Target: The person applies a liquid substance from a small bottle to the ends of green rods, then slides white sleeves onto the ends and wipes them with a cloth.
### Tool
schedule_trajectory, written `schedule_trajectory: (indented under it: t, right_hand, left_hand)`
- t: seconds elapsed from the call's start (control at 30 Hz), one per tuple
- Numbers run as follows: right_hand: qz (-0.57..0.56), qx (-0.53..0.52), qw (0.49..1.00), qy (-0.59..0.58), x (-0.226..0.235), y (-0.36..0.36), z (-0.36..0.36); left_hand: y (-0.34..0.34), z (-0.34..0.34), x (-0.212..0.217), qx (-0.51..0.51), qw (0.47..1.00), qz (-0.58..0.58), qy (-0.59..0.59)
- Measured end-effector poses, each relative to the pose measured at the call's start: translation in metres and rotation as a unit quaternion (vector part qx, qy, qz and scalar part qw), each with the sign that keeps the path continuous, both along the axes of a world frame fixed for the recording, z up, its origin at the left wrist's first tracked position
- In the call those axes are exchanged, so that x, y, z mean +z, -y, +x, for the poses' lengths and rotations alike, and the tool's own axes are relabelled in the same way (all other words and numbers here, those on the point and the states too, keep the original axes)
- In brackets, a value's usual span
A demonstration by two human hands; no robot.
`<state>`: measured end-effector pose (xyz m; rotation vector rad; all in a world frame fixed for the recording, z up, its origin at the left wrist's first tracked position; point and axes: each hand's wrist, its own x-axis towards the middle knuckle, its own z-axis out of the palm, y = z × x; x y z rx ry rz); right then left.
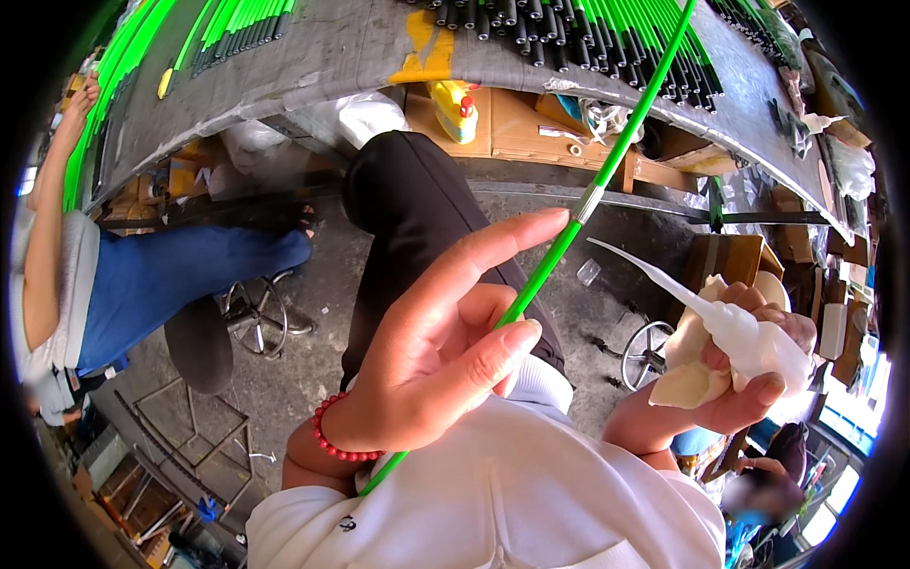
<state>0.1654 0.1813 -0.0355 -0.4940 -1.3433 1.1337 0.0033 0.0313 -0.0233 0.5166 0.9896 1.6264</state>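
A thin green rod (632, 137) slants across the view, from over the workbench down to my white shirt. My left hand (417, 356), with a red bead bracelet at the wrist, pinches it between thumb and fingers. The index finger reaches up to a silver sleeve (589, 202) on the rod. At the right, my right hand (730, 410) is closed around a white squeeze bottle (735, 327) with a long tapered nozzle. A cream cloth (690, 365) is bunched in the same hand. The nozzle points toward the rod but stays apart from it.
On the grey workbench (332, 66) lie several green rods (607, 47) with black ends. Below its edge, a yellow bottle (454, 112) stands among cardboard. A person (142, 284) sits at the left, holding green rods. Wheeled stool bases (258, 318) stand on the floor.
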Motion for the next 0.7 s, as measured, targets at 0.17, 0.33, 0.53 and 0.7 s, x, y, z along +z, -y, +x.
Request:
schedule_trajectory:
  t: [0.17, 0.33, 0.53, 0.7]
  right_hand:
    - [0.014, -0.051, 0.999, 0.012, 0.004, 0.003, -0.002]
    - [0.08, -0.007, 0.992, 0.092, 0.006, 0.005, 0.007]
    - [0.098, -0.063, 0.99, 0.084, 0.002, 0.01, 0.004]
    - [0.104, -0.118, 0.985, 0.076, 0.002, 0.013, -0.003]
  left_hand:
    - [-0.001, 0.002, -0.005, 0.012, 1.0, 0.004, 0.024]
    - [-0.002, 0.005, -0.007, 0.036, 0.999, -0.015, -0.02]
    - [-0.002, 0.005, -0.008, 0.033, 0.999, -0.014, -0.005]
    - [-0.002, 0.004, -0.008, 0.029, 0.999, -0.023, -0.005]
